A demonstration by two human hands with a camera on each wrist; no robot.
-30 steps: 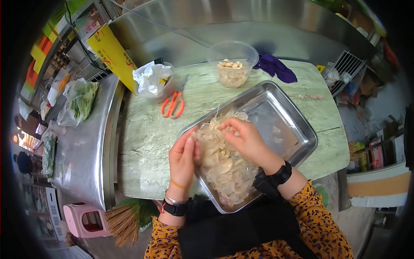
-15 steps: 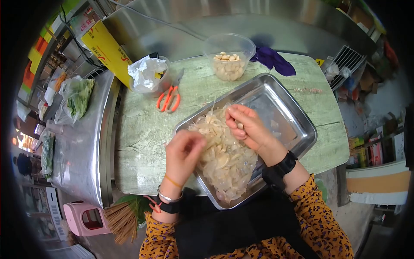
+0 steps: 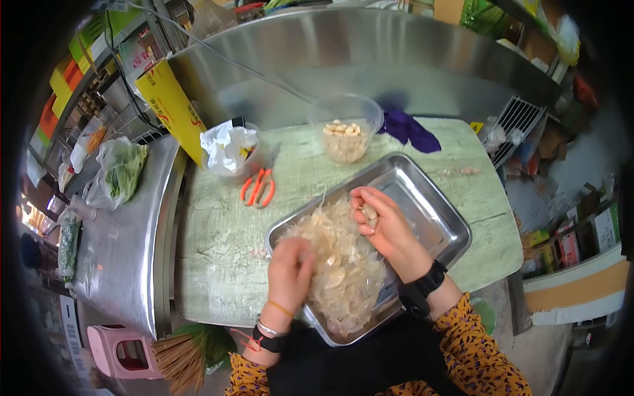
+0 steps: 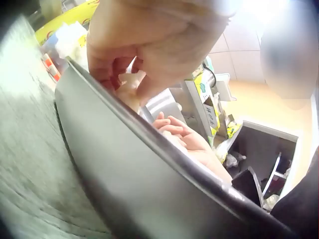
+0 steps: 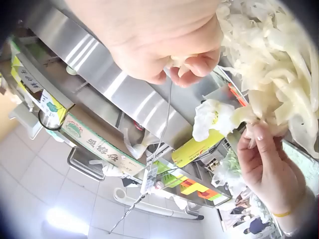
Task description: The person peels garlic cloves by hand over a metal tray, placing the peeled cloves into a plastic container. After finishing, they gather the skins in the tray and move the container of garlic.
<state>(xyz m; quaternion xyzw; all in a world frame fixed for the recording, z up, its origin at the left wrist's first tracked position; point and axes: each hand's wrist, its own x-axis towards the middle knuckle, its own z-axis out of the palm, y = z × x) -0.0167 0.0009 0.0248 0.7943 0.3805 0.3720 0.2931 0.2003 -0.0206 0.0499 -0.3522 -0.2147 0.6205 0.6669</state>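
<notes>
A heap of pale, translucent strips fills the left part of a metal tray. At the heap's left edge, my left hand is blurred in the head view; the right wrist view shows this left hand pinching a pale strip between thumb and fingers. Over the middle of the tray, my right hand is turned partly palm up, its fingers curled round small pale pieces. Beyond the tray stands a clear bowl of pale, clove-like pieces.
Orange-handled scissors lie left of the tray, near a tub with crumpled white plastic. A purple cloth lies beside the bowl. A yellow box leans at the back left, and a metal counter adjoins the green table.
My right hand has drawn back from the heap and turned, with pale pieces now visible in its fingers. My left hand has moved lower along the heap's left edge. The head view has shifted.
</notes>
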